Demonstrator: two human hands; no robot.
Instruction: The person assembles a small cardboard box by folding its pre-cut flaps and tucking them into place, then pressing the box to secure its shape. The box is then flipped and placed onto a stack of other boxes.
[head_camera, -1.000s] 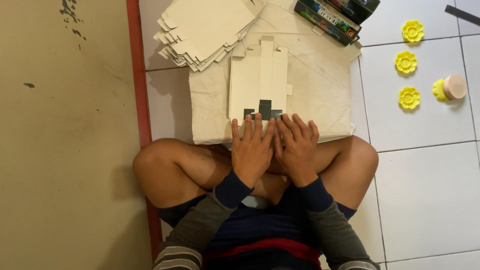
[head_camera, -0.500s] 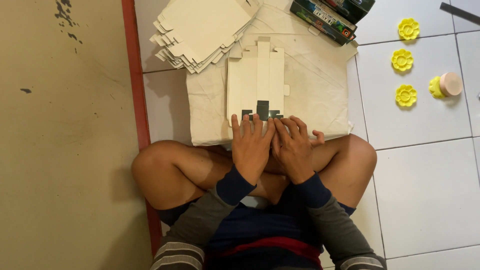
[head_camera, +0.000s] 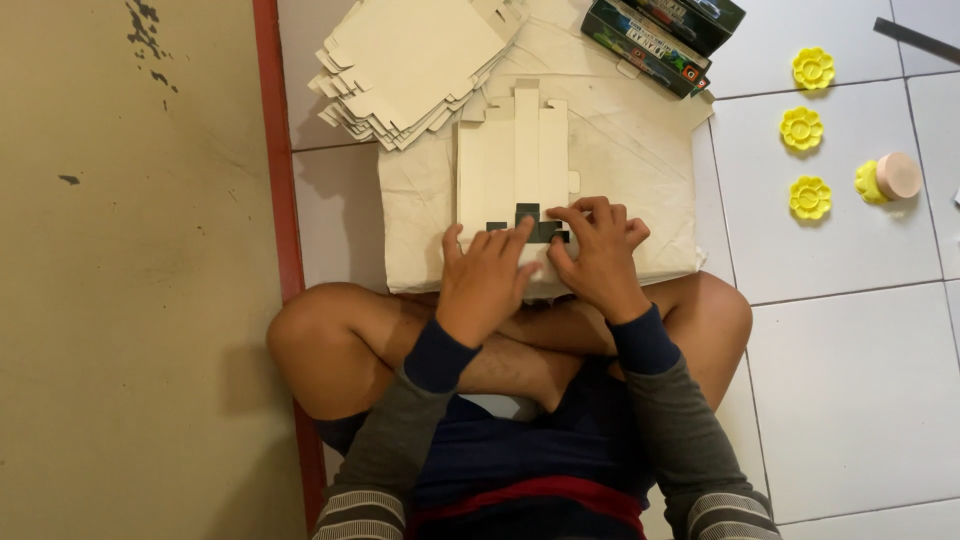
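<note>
Both hands have spread apart since earlier, left hand (head_camera: 487, 283) flat and right hand (head_camera: 597, 250) curled, fingertips pressing the flat carton blank (head_camera: 513, 165) mid-frame, folding underway.

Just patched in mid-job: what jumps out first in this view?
Both hands, left hand and right hand, press the near end of a flat white carton blank on a pale cloth. A stack of blanks lies upper left; yellow flower-shaped pieces sit right.

Left hand (head_camera: 487, 283): slid left, fingers now spread flat on the flat white carton (head_camera: 513, 170).
Right hand (head_camera: 598, 254): moved forward, fingertips now curled.
</note>
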